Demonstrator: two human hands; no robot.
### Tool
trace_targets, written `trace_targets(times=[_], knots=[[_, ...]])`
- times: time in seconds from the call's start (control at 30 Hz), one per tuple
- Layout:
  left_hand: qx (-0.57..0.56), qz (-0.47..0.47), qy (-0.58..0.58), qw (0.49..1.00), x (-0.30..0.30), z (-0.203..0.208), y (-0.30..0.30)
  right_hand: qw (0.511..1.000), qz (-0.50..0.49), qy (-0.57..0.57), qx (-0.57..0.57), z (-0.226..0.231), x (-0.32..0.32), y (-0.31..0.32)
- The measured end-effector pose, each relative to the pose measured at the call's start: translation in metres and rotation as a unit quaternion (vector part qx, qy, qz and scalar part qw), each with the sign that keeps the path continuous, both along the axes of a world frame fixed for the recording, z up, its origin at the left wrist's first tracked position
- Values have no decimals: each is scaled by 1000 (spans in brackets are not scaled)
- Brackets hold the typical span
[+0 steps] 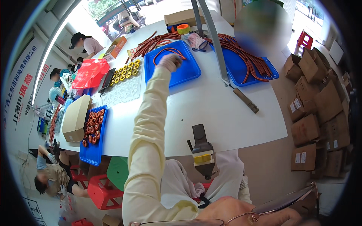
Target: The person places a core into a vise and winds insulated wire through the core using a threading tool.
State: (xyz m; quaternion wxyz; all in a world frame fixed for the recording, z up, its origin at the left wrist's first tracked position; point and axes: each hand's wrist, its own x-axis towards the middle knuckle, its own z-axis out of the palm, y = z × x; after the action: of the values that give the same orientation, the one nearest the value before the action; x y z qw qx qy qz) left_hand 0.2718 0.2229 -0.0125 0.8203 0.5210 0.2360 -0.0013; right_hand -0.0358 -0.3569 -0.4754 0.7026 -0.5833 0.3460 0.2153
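Note:
My left arm, in a cream sleeve, stretches over the white table (226, 124). At its end my gloved left hand (170, 62) is closed above a blue tray (184, 74). A red-brown tube (160, 52) curves in that tray right by the fingers. Whether they grip the tube is hidden. My right hand (244, 182) seems to hang low by my right thigh, its fingers out of sight. A dark clamp-like device (200, 137) with a yellow block (203, 158) stands at the near table edge. Beyond it lies a tool with a brown handle (246, 100).
Another blue tray (235, 71) bears red-brown tubes (249, 58). Yellow rings (124, 72) lie left; a blue tray (90, 152) there carries coiled red-brown pieces (94, 124). A grey pole (217, 41) crosses the table. Cardboard boxes (305, 128) line the right; people sit left.

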Motion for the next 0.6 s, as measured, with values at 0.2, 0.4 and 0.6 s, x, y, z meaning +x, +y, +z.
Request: trace_targets(times=[0.2,0.4,0.6], knots=[[-180,-32,-239,954,-23,124,26,997,-41,-18,63,18,-25,4],[-96,63,-383,917,-68,183,14,995,-34,-25,90,81,-19,20],[190,193,-417,868,-123,189,-36,992,-31,-111,42,188,-13,30]])
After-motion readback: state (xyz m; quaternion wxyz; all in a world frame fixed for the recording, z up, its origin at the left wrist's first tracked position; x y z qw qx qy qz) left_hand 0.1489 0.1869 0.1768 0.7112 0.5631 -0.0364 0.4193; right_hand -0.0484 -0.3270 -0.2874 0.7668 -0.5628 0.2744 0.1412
